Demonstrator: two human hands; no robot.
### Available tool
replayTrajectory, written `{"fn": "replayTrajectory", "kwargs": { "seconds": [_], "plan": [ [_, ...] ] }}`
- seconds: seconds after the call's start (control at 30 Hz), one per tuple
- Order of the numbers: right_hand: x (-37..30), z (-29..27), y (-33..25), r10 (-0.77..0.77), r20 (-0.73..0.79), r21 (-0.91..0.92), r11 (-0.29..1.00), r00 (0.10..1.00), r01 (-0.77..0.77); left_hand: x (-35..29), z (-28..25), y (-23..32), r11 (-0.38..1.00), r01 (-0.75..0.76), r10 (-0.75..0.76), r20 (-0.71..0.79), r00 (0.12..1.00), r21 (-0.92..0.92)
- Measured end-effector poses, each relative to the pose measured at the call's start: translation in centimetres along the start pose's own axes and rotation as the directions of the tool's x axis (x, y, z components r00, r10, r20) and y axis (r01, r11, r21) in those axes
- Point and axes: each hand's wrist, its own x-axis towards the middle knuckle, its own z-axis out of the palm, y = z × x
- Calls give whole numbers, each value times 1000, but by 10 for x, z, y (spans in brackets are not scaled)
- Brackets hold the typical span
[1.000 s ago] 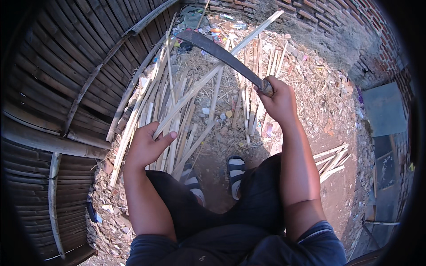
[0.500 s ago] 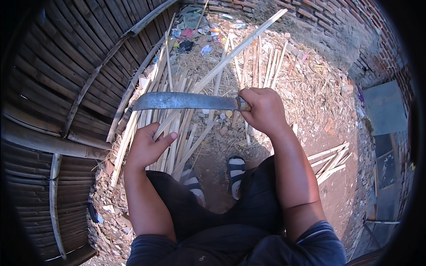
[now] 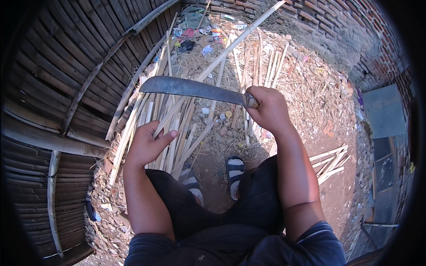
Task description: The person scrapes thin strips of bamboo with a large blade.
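Observation:
My right hand is closed round the wooden handle of a machete. Its broad, dark blade points left and crosses above a long, pale bamboo strip, its tip a little higher than the handle. Thumb and fingers of my left hand close on the near end of that strip, which slants away to the upper right toward the brick wall. Part of the strip is hidden behind the blade.
More split strips lie under and around my left hand, and a small pile sits at right. A bamboo-slat wall stands at left, a brick wall at the back. Litter and dry shavings cover the ground. My sandalled feet are below.
The machete has tilted, its tip rising while my right hand shifted slightly right and down. The strip's far end has moved slightly up. My left hand stays nearly in place.

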Motion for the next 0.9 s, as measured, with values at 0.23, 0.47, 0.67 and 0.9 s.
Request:
{"fn": "replayTrajectory", "kwargs": {
  "seconds": [0.23, 0.47, 0.67, 0.9],
  "plan": [
    [-1, -1, -5, 20, 4, 24, 1000, 1000, -20, -3, -1, 4, 1000, -4, 4, -20, 1000, -13],
    [1, -13, 12, 366, -37, 99, 927, 930, -361, 2, 2, -3, 997, -76, 76, -115, 990, 5],
    [-2, -3, -5, -16, 80, 14, 1000, 997, 15, 4, 9, 4, 991, -126, 133, -212, 968, 50],
    [0, -5, -8, 53, -24, -25, 998, 998, -54, 2, 4, 1, 992, -106, 120, -239, 964, 69]
  ]
}}
